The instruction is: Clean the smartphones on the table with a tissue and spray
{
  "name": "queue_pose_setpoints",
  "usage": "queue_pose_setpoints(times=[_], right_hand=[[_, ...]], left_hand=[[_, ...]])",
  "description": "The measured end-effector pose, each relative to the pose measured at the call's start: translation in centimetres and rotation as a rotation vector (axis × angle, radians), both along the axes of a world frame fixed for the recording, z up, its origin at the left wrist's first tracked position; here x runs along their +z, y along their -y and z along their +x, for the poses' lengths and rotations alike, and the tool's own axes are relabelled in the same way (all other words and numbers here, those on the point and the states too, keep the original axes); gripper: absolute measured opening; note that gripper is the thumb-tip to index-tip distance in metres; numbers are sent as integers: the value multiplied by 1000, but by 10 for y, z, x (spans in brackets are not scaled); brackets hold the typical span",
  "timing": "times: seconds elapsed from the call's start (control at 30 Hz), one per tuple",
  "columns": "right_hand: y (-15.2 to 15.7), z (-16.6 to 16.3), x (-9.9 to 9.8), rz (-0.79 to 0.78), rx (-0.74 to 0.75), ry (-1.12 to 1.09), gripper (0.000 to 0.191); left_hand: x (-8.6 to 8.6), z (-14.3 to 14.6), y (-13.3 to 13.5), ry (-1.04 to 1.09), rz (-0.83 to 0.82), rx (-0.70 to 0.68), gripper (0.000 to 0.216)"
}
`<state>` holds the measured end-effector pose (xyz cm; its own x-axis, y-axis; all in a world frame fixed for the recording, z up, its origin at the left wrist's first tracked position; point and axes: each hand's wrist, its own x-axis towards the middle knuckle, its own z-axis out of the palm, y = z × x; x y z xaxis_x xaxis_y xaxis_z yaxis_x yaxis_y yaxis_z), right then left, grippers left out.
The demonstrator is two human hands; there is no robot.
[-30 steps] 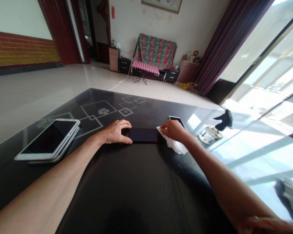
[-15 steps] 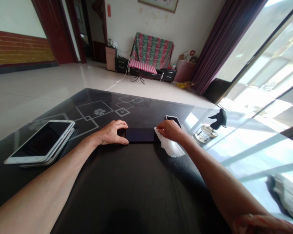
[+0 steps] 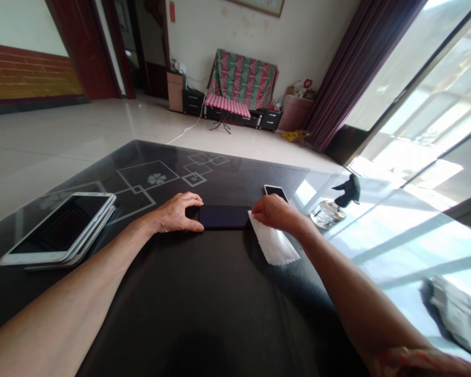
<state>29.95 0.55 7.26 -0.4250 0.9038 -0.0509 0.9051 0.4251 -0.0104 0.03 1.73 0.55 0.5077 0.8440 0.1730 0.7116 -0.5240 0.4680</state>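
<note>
A dark smartphone lies flat and lengthwise on the black table in the middle of the head view. My left hand grips its left end, thumb at the near edge and fingers at the far edge. At the phone's right end, my right hand pinches a white wiping cloth. The cloth hangs from the fingertips toward me, with its zigzag-cut edge spread on the table. Just beyond my right hand lies a smaller white-framed phone, partly hidden by the hand.
A stack of white devices, topped by a tablet, sits at the left on the glossy table. A clear spray bottle with a black head stands at the right. Crumpled grey-white material lies near the right edge.
The white cloth has unfolded and now reaches farther toward me below my right hand. My left hand stays on the phone's left end. The whole view has shifted slightly.
</note>
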Motion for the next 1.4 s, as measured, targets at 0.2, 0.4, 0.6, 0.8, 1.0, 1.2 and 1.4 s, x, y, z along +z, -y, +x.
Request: queue_pose_setpoints(times=[0.2, 0.4, 0.6, 0.8, 1.0, 1.2, 1.4], right_hand=[[-17, 2, -33, 233, -18, -119, 30], [-22, 14, -51, 286, 86, -277, 28], [13, 31, -61, 317, 133, -532, 22], [34, 36, -62, 300, 136, -569, 22], [9, 26, -58, 272, 55, -561, 21], [-11, 15, -62, 351, 15, -460, 22], [12, 22, -60, 325, 104, -532, 22]], left_hand=[[1, 0, 1, 12, 6, -4, 73], [2, 2, 2, 8, 1, -6, 71], [2, 4, 2, 12, -10, -5, 72], [2, 4, 2, 21, -6, -1, 72], [2, 3, 2, 22, -7, -8, 73], [2, 3, 2, 29, 3, 0, 72], [0, 3, 1, 28, 3, -3, 72]])
